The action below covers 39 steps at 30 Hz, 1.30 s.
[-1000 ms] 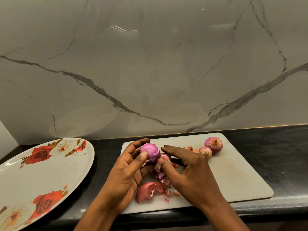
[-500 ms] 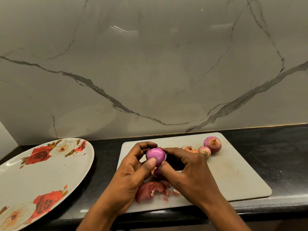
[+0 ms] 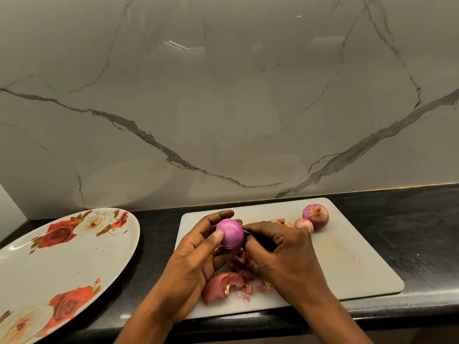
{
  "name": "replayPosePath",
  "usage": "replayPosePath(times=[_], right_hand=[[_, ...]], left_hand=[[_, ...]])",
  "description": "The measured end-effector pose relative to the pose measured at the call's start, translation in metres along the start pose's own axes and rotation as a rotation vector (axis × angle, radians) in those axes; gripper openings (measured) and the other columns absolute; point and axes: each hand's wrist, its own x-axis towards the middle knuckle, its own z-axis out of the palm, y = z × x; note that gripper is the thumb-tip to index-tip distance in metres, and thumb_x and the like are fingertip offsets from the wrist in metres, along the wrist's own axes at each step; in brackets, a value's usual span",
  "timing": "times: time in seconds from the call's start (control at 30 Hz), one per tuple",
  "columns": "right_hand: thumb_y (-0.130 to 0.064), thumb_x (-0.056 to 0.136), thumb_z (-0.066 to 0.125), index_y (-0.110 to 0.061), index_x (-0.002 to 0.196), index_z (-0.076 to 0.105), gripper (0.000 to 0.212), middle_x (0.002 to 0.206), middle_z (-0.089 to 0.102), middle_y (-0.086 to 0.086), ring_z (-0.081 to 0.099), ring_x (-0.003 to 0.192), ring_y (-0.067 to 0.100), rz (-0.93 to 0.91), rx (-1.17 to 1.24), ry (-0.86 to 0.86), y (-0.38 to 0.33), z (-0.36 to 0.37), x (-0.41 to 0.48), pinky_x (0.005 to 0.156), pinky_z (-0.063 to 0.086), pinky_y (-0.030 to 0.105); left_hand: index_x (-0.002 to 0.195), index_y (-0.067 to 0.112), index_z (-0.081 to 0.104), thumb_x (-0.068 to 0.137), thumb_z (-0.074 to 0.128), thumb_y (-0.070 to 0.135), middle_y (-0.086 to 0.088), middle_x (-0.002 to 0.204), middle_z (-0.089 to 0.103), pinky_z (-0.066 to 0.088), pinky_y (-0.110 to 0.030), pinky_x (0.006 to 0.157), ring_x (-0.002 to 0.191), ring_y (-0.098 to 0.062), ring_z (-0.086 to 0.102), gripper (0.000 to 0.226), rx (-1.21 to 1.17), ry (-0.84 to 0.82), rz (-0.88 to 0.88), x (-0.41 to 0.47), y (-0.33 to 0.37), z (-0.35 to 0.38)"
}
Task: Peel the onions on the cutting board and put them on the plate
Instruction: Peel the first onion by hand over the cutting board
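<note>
My left hand [image 3: 191, 259] holds a smooth pink-purple onion [image 3: 232, 233] between thumb and fingers, just above the white cutting board [image 3: 347, 264]. My right hand [image 3: 285, 254] has its fingertips curled against the onion's right side, where they pinch at its skin. Loose red-brown peels [image 3: 223, 285] lie on the board under the hands. Two unpeeled onions, a large one [image 3: 316, 215] and a small one [image 3: 304, 224], sit at the board's back right. The rose-patterned plate [image 3: 62, 264] lies to the left with nothing on it.
The board and plate rest on a black counter [image 3: 409, 219] against a grey marble wall. An orange-brown scrap [image 3: 282, 221] lies behind my right hand. A small pink fleck [image 3: 355, 258] sits on the board's right part.
The onion has been turned in my left hand and raised slightly. My right hand's fingers have closed in on the onion's right side from the peel pile.
</note>
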Motion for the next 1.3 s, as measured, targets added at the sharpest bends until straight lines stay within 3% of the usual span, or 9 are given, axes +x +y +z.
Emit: replayPosePath(times=[0.1, 0.17, 0.33, 0.47, 0.63, 0.77, 0.97, 1.1, 1.3], right_hand=[[-0.027, 0.094, 0.067, -0.038, 0.118, 0.075, 0.028, 0.093, 0.072, -0.032, 0.072, 0.089, -0.005, -0.034, 0.005, 0.003, -0.0054, -0.0014, 0.0002, 0.077, 0.06, 0.021], [-0.023, 0.095, 0.07, -0.038, 0.12, 0.073, 0.03, 0.094, 0.068, -0.036, 0.071, 0.09, -0.007, -0.054, -0.005, -0.009, -0.0065, -0.0015, -0.0002, 0.077, 0.06, 0.019], [-0.022, 0.095, 0.072, -0.03, 0.116, 0.079, 0.023, 0.099, 0.076, -0.023, 0.07, 0.093, -0.008, -0.021, -0.033, 0.031, 0.0002, -0.0001, -0.0012, 0.08, 0.059, 0.016], [-0.024, 0.096, 0.073, -0.028, 0.115, 0.08, 0.021, 0.097, 0.078, -0.02, 0.07, 0.09, -0.008, -0.008, -0.055, 0.04, -0.0027, 0.0008, -0.0025, 0.078, 0.058, 0.015], [-0.02, 0.094, 0.075, -0.03, 0.112, 0.08, 0.022, 0.098, 0.078, -0.022, 0.074, 0.087, -0.007, 0.114, 0.038, 0.123, 0.0012, -0.0027, -0.002, 0.079, 0.062, 0.02], [-0.024, 0.095, 0.073, -0.027, 0.12, 0.077, 0.026, 0.106, 0.077, -0.021, 0.07, 0.095, -0.012, 0.051, -0.043, 0.049, -0.0038, 0.0008, -0.0036, 0.082, 0.058, 0.012], [-0.031, 0.097, 0.07, -0.029, 0.13, 0.072, 0.033, 0.114, 0.077, -0.016, 0.068, 0.096, -0.012, 0.063, -0.1, -0.012, -0.0024, 0.0025, -0.002, 0.08, 0.059, 0.013], [-0.037, 0.097, 0.069, -0.032, 0.135, 0.068, 0.038, 0.117, 0.076, -0.016, 0.069, 0.097, -0.01, 0.069, -0.094, -0.032, -0.003, 0.0029, -0.0028, 0.081, 0.061, 0.016], [-0.053, 0.093, 0.06, -0.034, 0.141, 0.063, 0.052, 0.12, 0.071, -0.024, 0.066, 0.104, -0.012, 0.048, -0.039, -0.1, -0.0069, 0.0025, -0.0029, 0.085, 0.055, 0.007]], left_hand=[[0.129, 0.022, 0.074, 0.096, 0.057, 0.022, -0.01, 0.131, 0.071, 0.062, -0.044, 0.097, 0.119, -0.034, 0.07, 0.036, 0.079, 0.095, 0.028, 0.0026, -0.0015, 0.0019], [0.126, 0.024, 0.076, 0.095, 0.059, 0.026, -0.007, 0.128, 0.072, 0.062, -0.043, 0.094, 0.116, -0.031, 0.071, 0.035, 0.127, 0.135, 0.051, 0.0031, -0.0022, 0.0025], [0.121, 0.023, 0.077, 0.084, 0.077, 0.023, -0.006, 0.126, 0.074, 0.063, -0.041, 0.091, 0.116, -0.031, 0.073, 0.037, 0.232, 0.105, 0.051, 0.0, -0.0007, 0.003], [0.116, 0.021, 0.078, 0.082, 0.076, 0.02, -0.009, 0.123, 0.074, 0.065, -0.037, 0.086, 0.11, -0.034, 0.075, 0.034, 0.142, 0.108, 0.031, -0.0014, 0.0035, 0.0022], [0.121, 0.014, 0.075, 0.096, 0.071, 0.017, -0.016, 0.127, 0.072, 0.065, -0.038, 0.088, 0.117, -0.039, 0.072, 0.026, -0.013, 0.088, -0.005, -0.0018, 0.0063, -0.0004], [0.122, 0.016, 0.075, 0.092, 0.071, 0.025, -0.014, 0.127, 0.072, 0.064, -0.036, 0.088, 0.12, -0.038, 0.07, 0.032, -0.009, 0.17, 0.033, 0.0006, 0.0057, -0.0043], [0.122, 0.014, 0.072, 0.074, 0.075, 0.036, -0.008, 0.118, 0.077, 0.062, -0.032, 0.082, 0.109, -0.029, 0.075, 0.053, 0.044, 0.286, 0.073, 0.0026, 0.0054, -0.0031], [0.119, 0.008, 0.07, 0.079, 0.074, 0.026, -0.01, 0.106, 0.079, 0.065, -0.031, 0.076, 0.097, -0.028, 0.078, 0.043, 0.039, 0.294, 0.074, 0.004, 0.0053, -0.0017], [0.113, 0.006, 0.069, 0.07, 0.08, 0.03, -0.011, 0.109, 0.078, 0.064, -0.034, 0.076, 0.103, -0.031, 0.077, 0.05, 0.085, 0.276, 0.063, 0.0023, 0.0051, -0.0008]])
